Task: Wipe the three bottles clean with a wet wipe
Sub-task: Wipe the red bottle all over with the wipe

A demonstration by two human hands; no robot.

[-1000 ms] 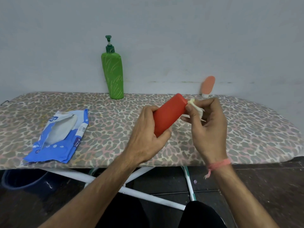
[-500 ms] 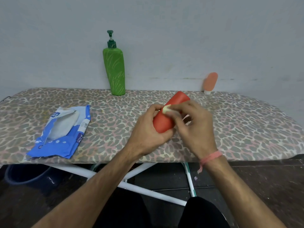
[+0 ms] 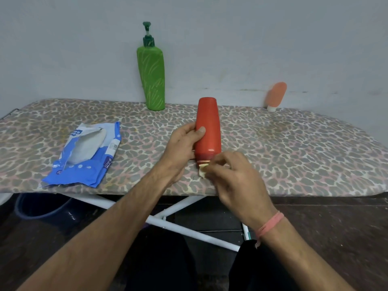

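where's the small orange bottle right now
In the head view the small orange bottle leans against the wall at the far right edge of the ironing board, right of the green pump bottle.

red bottle (image 3: 208, 127): smooth plastic | ironing board cover (image 3: 294, 148): matt printed cloth

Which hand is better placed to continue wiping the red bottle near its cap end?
The right hand: it already pinches the wet wipe against the red bottle at its near end. The left hand grips the bottle's side.
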